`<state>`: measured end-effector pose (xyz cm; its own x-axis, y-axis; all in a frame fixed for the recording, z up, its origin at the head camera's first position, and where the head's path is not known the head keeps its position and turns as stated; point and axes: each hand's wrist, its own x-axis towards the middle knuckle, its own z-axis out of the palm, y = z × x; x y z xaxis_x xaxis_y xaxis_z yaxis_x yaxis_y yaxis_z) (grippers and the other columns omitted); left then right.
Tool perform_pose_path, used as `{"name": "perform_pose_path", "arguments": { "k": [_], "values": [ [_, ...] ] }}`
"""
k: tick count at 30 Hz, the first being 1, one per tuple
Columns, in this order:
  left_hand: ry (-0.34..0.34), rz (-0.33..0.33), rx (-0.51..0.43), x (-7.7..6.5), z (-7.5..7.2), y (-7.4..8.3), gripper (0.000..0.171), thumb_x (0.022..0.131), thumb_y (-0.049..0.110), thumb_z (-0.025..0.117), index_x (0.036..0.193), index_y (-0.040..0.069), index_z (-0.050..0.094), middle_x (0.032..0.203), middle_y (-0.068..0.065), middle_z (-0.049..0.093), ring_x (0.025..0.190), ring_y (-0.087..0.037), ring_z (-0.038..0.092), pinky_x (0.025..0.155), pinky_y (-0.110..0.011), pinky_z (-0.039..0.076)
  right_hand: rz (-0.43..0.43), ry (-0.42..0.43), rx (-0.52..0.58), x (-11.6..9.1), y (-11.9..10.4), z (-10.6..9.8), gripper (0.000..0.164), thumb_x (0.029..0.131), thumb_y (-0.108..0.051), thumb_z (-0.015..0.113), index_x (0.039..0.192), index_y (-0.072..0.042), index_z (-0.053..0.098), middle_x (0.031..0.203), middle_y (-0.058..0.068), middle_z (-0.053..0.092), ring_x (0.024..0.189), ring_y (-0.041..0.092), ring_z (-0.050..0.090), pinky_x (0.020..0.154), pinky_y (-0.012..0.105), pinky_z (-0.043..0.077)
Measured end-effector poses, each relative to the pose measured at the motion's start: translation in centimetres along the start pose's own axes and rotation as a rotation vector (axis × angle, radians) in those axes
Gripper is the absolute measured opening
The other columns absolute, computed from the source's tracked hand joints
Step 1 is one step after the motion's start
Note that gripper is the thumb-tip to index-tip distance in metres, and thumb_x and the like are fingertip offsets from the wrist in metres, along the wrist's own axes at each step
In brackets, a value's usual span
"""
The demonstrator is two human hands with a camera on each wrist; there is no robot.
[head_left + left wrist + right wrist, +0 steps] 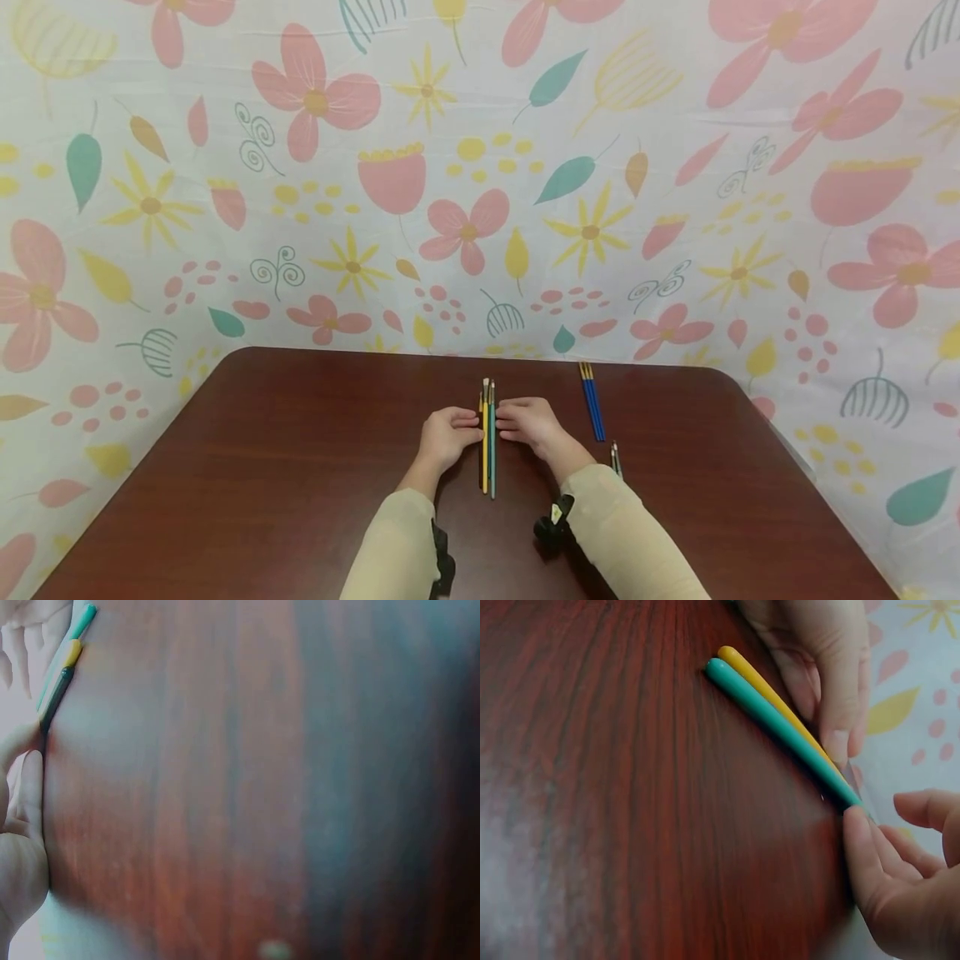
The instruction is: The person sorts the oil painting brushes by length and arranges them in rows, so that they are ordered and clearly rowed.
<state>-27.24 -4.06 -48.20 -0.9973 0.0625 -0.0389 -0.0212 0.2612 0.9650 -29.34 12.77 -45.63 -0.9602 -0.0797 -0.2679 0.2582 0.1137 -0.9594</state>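
Observation:
A yellow paintbrush (485, 458) and a teal paintbrush (492, 467) lie side by side on the table, bristles toward the far edge. Beside the yellow one is a dark-handled paintbrush (56, 701), mostly hidden in the head view. My left hand (446, 439) is at the left of this row, its thumb against the brushes. From the right, the fingertips of my right hand (531, 423) touch the teal handle, as the right wrist view shows. The fingers of both hands look fairly straight, with the row between them.
Blue paintbrushes (592, 404) lie together at the back right of the brown table (300, 467). More brushes (616, 458) show nearer, partly hidden by the right sleeve. A flowered cloth (465, 167) hangs behind the table.

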Motion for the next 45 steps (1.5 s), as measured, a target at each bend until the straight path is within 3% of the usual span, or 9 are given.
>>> {"name": "perform_pose_path", "arguments": {
  "k": [9, 16, 20, 25, 37, 45],
  "values": [
    [-0.002, 0.013, 0.013, 0.1, 0.0, 0.0, 0.033, 0.082, 0.009, 0.073, 0.113, 0.000, 0.065, 0.109, -0.014, 0.070, 0.095, -0.023, 0.070, 0.080, -0.034, 0.057, -0.018, 0.166, -0.190, 1.1, -0.1, 1.3, 0.035, 0.087, -0.013, 0.067, 0.116, 0.004, 0.063, 0.090, 0.018, 0.070, 0.065, 0.015, 0.067, 0.055, 0.029, 0.057],
    [0.003, 0.015, 0.017, 0.0, 0.0, -0.1, 0.033, 0.082, 0.008, 0.073, 0.113, -0.001, 0.065, 0.109, -0.014, 0.070, 0.095, -0.023, 0.070, 0.079, -0.035, 0.057, -0.015, 0.267, -0.409, 1.5, -0.6, 2.4, 0.027, 0.082, -0.019, 0.072, 0.100, 0.001, 0.069, 0.075, 0.012, 0.068, 0.059, 0.016, 0.063, 0.047, 0.027, 0.054],
    [0.007, 0.006, 0.019, 0.0, 0.1, 0.0, 0.033, 0.082, 0.009, 0.073, 0.113, 0.000, 0.065, 0.109, -0.013, 0.070, 0.096, -0.023, 0.069, 0.080, -0.035, 0.057, 0.004, 0.297, -0.459, 1.5, -0.9, 2.6, 0.023, 0.082, -0.020, 0.072, 0.096, -0.001, 0.071, 0.071, 0.010, 0.067, 0.058, 0.017, 0.063, 0.046, 0.026, 0.053],
    [0.002, 0.004, 0.017, -0.1, 0.1, 0.1, 0.033, 0.082, 0.009, 0.073, 0.113, 0.000, 0.065, 0.109, -0.014, 0.070, 0.097, -0.024, 0.069, 0.080, -0.035, 0.057, 0.011, 0.297, -0.423, 1.3, -1.0, 2.4, 0.020, 0.083, -0.017, 0.070, 0.094, -0.001, 0.071, 0.074, 0.011, 0.067, 0.061, 0.017, 0.063, 0.047, 0.027, 0.054],
    [0.005, 0.023, 0.005, -0.2, -0.1, 0.0, 0.033, 0.083, 0.007, 0.072, 0.113, -0.002, 0.064, 0.110, -0.016, 0.069, 0.097, -0.025, 0.069, 0.080, -0.034, 0.057, -0.021, 0.223, -0.279, 0.5, -1.2, 0.6, 0.025, 0.087, -0.017, 0.067, 0.106, 0.000, 0.068, 0.094, 0.015, 0.067, 0.068, 0.019, 0.063, 0.056, 0.030, 0.057],
    [0.015, 0.022, 0.003, -0.1, 0.2, -0.1, 0.033, 0.082, 0.006, 0.072, 0.113, -0.003, 0.064, 0.109, -0.016, 0.069, 0.095, -0.025, 0.070, 0.079, -0.034, 0.057, -0.034, 0.178, -0.227, -0.6, -0.9, -1.4, 0.029, 0.087, -0.016, 0.065, 0.110, 0.002, 0.066, 0.092, 0.014, 0.067, 0.066, 0.016, 0.064, 0.059, 0.033, 0.058]
  ]
}}
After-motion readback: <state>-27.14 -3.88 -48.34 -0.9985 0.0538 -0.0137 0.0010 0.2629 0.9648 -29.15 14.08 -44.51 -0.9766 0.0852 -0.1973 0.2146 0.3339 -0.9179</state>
